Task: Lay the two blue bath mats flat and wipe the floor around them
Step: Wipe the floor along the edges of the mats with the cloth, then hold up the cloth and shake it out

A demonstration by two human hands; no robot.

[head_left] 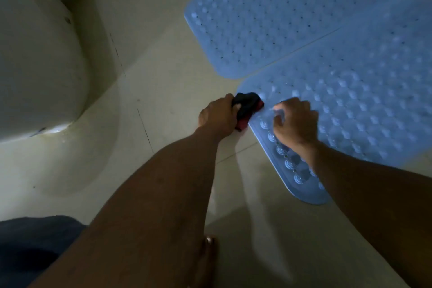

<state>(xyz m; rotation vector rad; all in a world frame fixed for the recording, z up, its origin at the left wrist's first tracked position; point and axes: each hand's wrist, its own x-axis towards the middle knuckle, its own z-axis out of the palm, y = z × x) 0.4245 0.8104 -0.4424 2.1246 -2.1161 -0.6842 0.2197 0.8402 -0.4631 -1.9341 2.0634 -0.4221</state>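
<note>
**Mats, cloth and hands at the toilet base**

Mats, two, pale blue rubber with rows of raised bubbles and small drain holes. I logged the far blue bath mat (280,18) lying flat on the pale tiled floor (163,65), reaching from mid-frame toward the top right. The near blue bath mat (362,100) lay just beside it along one long edge; I could not tell whether the two edges touched or slightly overlapped. Its near-left border was turned so that round suction cups showed in a row along the strip beside my right wrist.

Cloth, one, dark with a red underside (247,110), bunched, sitting at the corner of the near mat where mat met floor.

Left hand (219,117): fingers curled tight around the bunched cloth, pressing it against the floor at the mat's corner.

Right hand (297,121): knuckles up, fingers bent and pinching the near mat close to its left edge, just beside the cloth. The two hands were near one another, with only the cloth between.

Fixture, one, white ceramic toilet (39,65), filling the left of the view, its base meeting the floor well apart from the mats.

Also noted: dark blue trouser knee (35,248) at bottom left, and a bare foot (208,255) on the tiles below my left forearm.
</note>
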